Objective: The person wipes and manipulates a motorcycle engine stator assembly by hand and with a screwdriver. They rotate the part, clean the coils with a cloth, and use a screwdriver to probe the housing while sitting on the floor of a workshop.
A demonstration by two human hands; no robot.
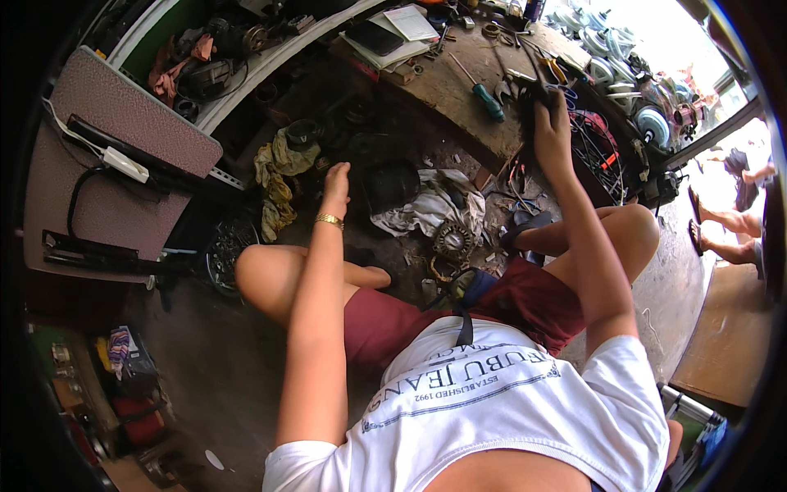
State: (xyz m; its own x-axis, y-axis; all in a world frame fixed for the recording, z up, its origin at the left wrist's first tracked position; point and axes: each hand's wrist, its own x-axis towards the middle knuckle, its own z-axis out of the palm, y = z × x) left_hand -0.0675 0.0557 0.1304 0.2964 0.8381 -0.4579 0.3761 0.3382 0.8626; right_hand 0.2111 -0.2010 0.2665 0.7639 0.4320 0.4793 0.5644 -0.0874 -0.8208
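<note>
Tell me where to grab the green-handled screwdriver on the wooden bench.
Take the green-handled screwdriver by its thick green grip, the end nearer the person, coming from above. It lies flat on the wooden bench with the thin shaft pointing away, up-left. The right hand is closest to it.

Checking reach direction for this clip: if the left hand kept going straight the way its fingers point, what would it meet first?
The left hand points up-frame toward the dark clutter under the workbench. First in line looks like the round dark metal part beside the yellowish rag, though depth is unclear in this view.
</note>
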